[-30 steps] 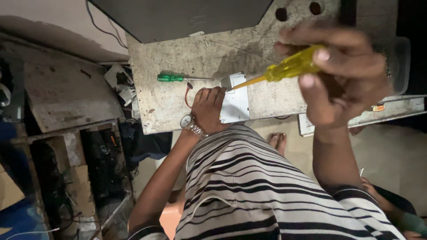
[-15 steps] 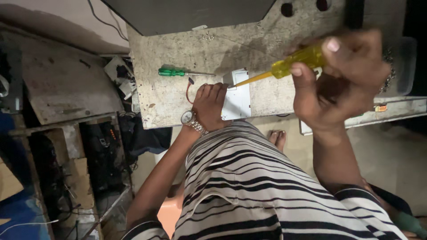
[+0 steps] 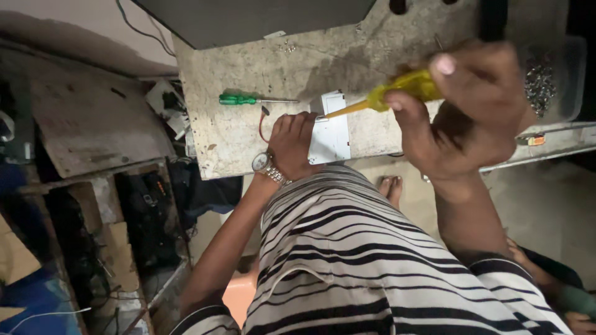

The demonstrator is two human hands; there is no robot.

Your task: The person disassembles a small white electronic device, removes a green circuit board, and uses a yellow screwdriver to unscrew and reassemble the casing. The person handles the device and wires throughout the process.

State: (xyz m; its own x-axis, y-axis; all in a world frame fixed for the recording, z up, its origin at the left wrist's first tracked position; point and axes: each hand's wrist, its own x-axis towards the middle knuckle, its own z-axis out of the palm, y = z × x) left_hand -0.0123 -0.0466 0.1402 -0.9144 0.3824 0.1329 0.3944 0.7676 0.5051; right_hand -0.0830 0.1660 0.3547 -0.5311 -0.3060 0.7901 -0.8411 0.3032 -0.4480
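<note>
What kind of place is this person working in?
Probably a small repair workshop. The right hand holds a yellow-handled screwdriver to a white flat part steadied by the left hand on a worn stone worktop, with a green-handled screwdriver and wire clutter nearby.

I have just one view, from a camera worn on the person's head. It looks almost straight down, over the striped shirt [image 3: 372, 260], so the person's own body fills the bottom of the picture. The worktop [image 3: 248, 68] sits at the top of the picture, a bit farther from the camera. The right hand [image 3: 472, 118] is lifted up close to the lens, so it looks big and a little blurry. The left hand [image 3: 295, 144] is lower, down on the worktop. The floor shows far below, on the right side.
</note>
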